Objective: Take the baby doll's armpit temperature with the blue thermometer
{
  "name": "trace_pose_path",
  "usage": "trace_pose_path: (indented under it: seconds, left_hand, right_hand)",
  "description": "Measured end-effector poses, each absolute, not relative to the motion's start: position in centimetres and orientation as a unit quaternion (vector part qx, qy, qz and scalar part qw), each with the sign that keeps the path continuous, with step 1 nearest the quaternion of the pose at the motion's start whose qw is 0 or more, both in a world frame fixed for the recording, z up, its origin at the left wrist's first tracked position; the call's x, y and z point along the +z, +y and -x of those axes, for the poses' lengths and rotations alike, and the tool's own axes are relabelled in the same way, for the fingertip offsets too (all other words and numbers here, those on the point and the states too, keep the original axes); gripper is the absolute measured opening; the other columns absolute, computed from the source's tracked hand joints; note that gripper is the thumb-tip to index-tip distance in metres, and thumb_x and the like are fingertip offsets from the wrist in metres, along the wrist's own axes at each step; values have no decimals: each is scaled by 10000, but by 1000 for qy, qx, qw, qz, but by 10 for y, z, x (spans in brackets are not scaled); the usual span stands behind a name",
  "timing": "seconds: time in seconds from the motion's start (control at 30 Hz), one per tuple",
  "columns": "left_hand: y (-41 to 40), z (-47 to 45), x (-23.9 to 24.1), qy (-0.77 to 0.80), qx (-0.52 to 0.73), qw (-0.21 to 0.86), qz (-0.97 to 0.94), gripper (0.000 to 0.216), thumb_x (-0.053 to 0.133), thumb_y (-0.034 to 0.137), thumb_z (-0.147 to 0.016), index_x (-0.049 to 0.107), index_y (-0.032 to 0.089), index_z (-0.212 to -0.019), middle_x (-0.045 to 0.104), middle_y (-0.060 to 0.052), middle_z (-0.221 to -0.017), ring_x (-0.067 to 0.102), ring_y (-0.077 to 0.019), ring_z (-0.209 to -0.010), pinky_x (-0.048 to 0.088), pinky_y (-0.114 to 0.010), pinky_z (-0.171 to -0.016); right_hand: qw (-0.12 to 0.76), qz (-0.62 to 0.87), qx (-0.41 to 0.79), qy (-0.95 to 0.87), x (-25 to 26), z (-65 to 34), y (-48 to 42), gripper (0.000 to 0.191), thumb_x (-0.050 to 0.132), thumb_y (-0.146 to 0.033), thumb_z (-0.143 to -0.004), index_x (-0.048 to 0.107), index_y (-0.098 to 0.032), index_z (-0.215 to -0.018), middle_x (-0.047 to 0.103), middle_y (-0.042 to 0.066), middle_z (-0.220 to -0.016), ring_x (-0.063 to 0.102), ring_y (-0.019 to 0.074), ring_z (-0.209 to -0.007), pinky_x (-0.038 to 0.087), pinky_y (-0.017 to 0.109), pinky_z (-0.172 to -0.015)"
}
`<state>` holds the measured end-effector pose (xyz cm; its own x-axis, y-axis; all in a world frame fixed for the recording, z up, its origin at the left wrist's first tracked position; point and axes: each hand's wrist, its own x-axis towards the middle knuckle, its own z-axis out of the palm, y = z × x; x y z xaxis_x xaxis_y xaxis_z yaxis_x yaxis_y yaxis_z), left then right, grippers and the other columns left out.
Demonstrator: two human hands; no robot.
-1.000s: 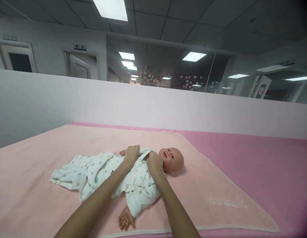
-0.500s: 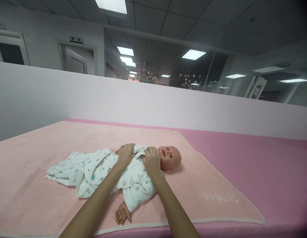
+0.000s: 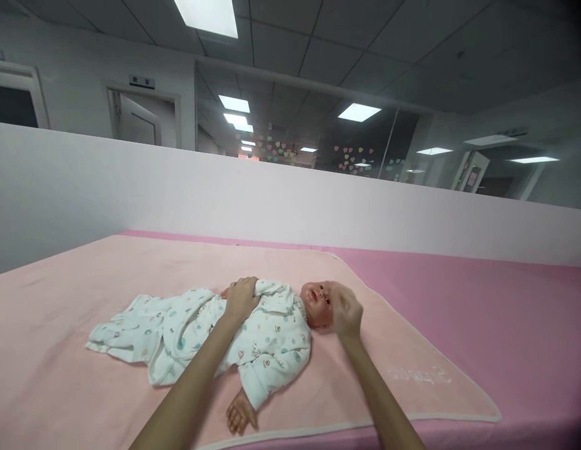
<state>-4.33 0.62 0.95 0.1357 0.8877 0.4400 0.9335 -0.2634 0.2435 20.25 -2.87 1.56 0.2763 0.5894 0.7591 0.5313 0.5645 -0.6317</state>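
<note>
A baby doll [image 3: 314,301] in a white patterned romper [image 3: 266,340] lies on its back on a light pink blanket [image 3: 107,275], head to the right. My left hand [image 3: 241,297] rests curled on the doll's chest, fingers pressing the romper near the far shoulder. My right hand [image 3: 345,310] is beside the doll's head, covering its top and back; it is smeared by motion. The doll's near bare hand [image 3: 238,417] sticks out of the sleeve close to the blanket's front edge.
The blanket lies on a darker pink surface [image 3: 496,312] that runs to the right. A low white partition [image 3: 290,200] stands behind it. Beyond are doors, glass walls with heart stickers and ceiling lights.
My right hand left the romper's collar and moved right to the doll's head. My left hand stayed on the chest. The romper's front now lies closed and smooth.
</note>
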Motion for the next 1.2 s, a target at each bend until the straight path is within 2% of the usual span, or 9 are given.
trace_pose_path:
  seconds: [0.1,0.23,0.3,0.37,0.5,0.7,0.83,0.97,1.2]
  left_hand:
    - [7,43,9,-608,-253,43,751,269,469,168,-709,501,194,-974,593,-64,-992,493,-225,-957,328,-322,-795]
    - [7,43,10,-615,-244,45,748,263,469,181,-717,496,192,-978,590,-64,-1005,487,-227,-965,328,-325,-800]
    - [8,43,10,-616,-241,48,748,259,469,183,-712,498,188,-968,593,-58,-988,492,-226,-949,333,-325,-790]
    - [8,43,9,-615,-241,51,749,259,466,183,-708,499,187,-964,595,-53,-975,496,-224,-935,337,-327,-782]
    - [8,44,9,-613,-242,51,751,270,465,189,-712,495,191,-981,592,-54,-988,494,-223,-945,336,-325,-783]
    - [5,46,12,-607,-243,45,755,272,466,191,-725,491,200,-996,589,-49,-993,496,-217,-953,336,-315,-786]
    - [7,46,10,-607,-246,43,755,275,468,190,-719,495,203,-992,592,-46,-984,498,-218,-946,336,-315,-779]
    - [9,47,7,-607,-246,51,754,276,469,208,-721,492,200,-996,590,-50,-983,496,-221,-949,335,-316,-779]
    - [7,47,10,-610,-237,42,755,285,464,204,-727,489,200,-1011,586,-55,-1002,491,-214,-968,330,-306,-795]
  right_hand:
    - [705,506,200,-455,30,-227,9,448,378,-438,-808,618,-78,-924,616,151,-1038,547,222,-1004,403,354,-893]
    - [586,436,546,-410,17,-234,20,551,323,-514,-806,588,-73,-1003,606,163,-1066,583,259,-957,460,384,-815]
    - [534,383,646,-388,6,-233,15,534,348,-523,-797,590,-103,-1020,614,144,-1060,580,278,-966,458,420,-820]
    - [518,340,696,-361,-3,-234,10,495,395,-507,-785,598,-122,-1019,621,133,-1051,568,293,-987,440,453,-848]
    - [539,298,721,-317,-11,-241,13,466,441,-494,-764,609,-116,-980,629,148,-1025,558,317,-998,413,500,-869]
    - [617,274,684,-275,-20,-250,23,271,515,-425,-736,612,-194,-837,660,68,-949,581,312,-951,414,542,-843]
    - [578,268,706,-309,-22,-247,25,320,497,-411,-752,593,-197,-970,617,81,-1060,580,287,-966,415,510,-860]
    - [569,270,702,-332,-22,-244,27,436,483,-422,-759,501,-232,-1151,580,75,-1131,575,280,-980,412,515,-855]
    - [514,282,742,-324,-21,-245,24,413,440,-472,-769,519,-229,-1094,601,78,-1094,579,295,-964,416,526,-826]
